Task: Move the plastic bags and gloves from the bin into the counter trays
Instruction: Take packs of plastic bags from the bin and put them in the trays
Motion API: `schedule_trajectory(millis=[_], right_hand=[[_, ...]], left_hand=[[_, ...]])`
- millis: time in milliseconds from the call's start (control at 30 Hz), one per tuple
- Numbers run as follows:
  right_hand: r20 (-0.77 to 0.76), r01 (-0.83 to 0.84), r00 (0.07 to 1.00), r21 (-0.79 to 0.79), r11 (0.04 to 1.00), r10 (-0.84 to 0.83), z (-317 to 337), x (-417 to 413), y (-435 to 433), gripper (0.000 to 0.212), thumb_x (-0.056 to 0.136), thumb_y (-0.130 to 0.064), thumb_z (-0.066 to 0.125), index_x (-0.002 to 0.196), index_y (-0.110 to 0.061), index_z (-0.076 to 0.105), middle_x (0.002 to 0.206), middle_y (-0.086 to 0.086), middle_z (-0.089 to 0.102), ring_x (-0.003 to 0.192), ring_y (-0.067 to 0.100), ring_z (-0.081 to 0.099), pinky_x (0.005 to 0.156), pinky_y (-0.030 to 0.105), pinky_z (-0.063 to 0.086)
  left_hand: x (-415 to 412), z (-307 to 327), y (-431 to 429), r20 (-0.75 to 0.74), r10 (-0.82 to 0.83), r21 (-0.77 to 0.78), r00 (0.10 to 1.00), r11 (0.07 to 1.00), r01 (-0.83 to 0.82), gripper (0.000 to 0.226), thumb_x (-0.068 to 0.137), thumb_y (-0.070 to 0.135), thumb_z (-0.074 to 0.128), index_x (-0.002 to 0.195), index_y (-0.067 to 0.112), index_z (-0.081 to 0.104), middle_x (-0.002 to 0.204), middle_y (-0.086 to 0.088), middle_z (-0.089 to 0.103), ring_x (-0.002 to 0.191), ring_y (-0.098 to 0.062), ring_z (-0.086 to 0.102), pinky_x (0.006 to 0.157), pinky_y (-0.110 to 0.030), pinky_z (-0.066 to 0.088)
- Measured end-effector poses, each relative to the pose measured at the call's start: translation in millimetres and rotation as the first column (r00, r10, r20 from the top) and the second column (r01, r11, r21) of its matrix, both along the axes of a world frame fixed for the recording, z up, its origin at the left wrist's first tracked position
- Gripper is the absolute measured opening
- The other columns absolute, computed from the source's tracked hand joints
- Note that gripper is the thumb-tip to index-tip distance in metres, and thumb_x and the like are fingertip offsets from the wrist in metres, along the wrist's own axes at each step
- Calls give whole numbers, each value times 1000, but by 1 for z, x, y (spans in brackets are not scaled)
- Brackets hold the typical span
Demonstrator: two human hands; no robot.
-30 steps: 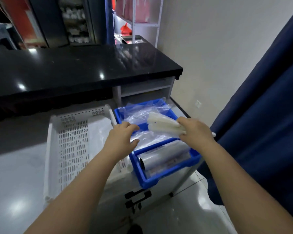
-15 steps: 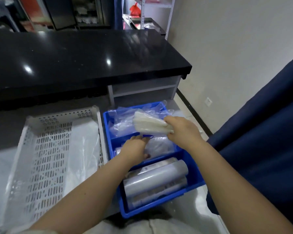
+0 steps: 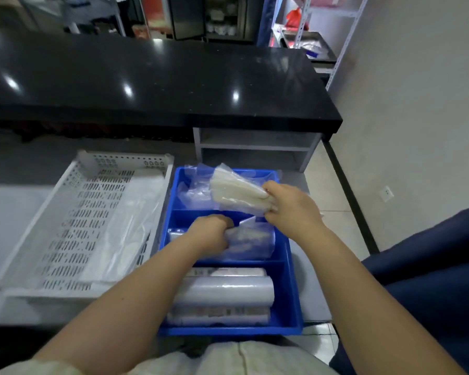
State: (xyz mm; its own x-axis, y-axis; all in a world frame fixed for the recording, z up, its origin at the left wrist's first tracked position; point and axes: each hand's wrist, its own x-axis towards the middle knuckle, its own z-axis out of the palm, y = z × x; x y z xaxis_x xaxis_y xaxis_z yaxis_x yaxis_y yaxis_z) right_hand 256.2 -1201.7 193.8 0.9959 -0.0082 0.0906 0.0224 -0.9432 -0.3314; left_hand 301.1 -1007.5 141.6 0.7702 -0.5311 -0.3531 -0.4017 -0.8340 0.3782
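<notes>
A blue divided bin [image 3: 291, 290] sits in front of me with three compartments. My right hand [image 3: 290, 204] grips a white stack of folded plastic gloves or bags [image 3: 234, 191] above the far compartment, which holds clear bags [image 3: 194, 189]. My left hand [image 3: 210, 235] reaches into the middle compartment and closes on a clear packet of bags [image 3: 251, 240]. The near compartment holds rolls of plastic film [image 3: 225, 293]. A white perforated tray [image 3: 73, 220] with a sheet of clear plastic [image 3: 130, 226] in it lies to the left of the bin.
A black glossy counter [image 3: 160, 79] runs across behind the tray and bin, with an open shelf unit [image 3: 255, 147] under its right end. A dark blue curtain [image 3: 431, 280] hangs on the right. White metal shelving [image 3: 333, 31] stands at the back right.
My view has tilted down over the bin. My left hand has gone from the bin's edge into the middle compartment and closed on the clear packet. My right hand still holds the white stack.
</notes>
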Motion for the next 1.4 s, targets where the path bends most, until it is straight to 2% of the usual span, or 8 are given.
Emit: schedule_trajectory(millis=[233,400,567,667,833,1033,1267,1400], right_hand=[[70,-98,993,34,995,95,16,21,-12,33,75,-18,66,98,-33,47,82,-10,51,73,17,50,48,22,27],[1,-137,991,40,990,137,33,40,-17,32,72,-21,64,92,-37,44,82,-8,54,74,20,51,51,26,32],[-99,-136,985,49,989,141,20,41,-7,35,74,-26,70,99,-37,48,89,-8,62,77,18,58,62,35,52],[-128,-184,974,19,983,185,7,32,5,31,74,-26,66,98,-35,48,87,-12,57,77,18,55,60,31,45],[-212,-318,932,-96,943,293,-14,17,39,30,78,-21,62,104,-29,49,103,-1,62,94,28,58,63,31,40],[-383,-414,853,-87,906,353,-42,10,61,47,84,-14,57,128,-26,45,113,6,61,95,30,59,75,39,52],[-450,-399,830,-68,914,329,-55,8,52,38,88,-21,53,123,-32,44,112,3,60,94,27,58,80,38,51],[-438,-451,811,-44,892,388,-61,-2,55,39,87,-18,52,123,-32,44,113,6,59,94,28,55,79,39,49]], left_hand=[[-19,25,12,165,69,-138,984,989,-46,26,84,20,60,110,24,63,106,5,66,95,-18,61,79,-33,50],[-24,65,32,342,222,-261,913,956,-135,5,81,22,62,81,20,57,86,3,62,84,-23,59,66,-34,46],[-18,119,74,323,449,-430,833,854,-293,13,75,22,66,80,34,63,76,15,63,77,-9,60,63,-31,47],[-9,140,91,361,503,-446,785,833,-329,15,76,19,65,84,31,66,77,15,64,78,-10,60,66,-31,46],[7,150,86,426,504,-411,751,848,-335,14,75,18,58,76,32,59,75,13,60,78,-16,58,64,-32,45],[7,131,57,413,405,-355,816,897,-265,20,78,18,57,92,30,66,89,10,64,85,-15,60,70,-33,50],[4,111,42,409,322,-326,854,926,-193,13,82,18,60,89,29,63,84,12,58,80,-12,56,57,-21,37],[4,106,38,416,287,-316,863,935,-159,12,82,16,59,84,28,62,86,7,59,80,-15,56,62,-28,43]])
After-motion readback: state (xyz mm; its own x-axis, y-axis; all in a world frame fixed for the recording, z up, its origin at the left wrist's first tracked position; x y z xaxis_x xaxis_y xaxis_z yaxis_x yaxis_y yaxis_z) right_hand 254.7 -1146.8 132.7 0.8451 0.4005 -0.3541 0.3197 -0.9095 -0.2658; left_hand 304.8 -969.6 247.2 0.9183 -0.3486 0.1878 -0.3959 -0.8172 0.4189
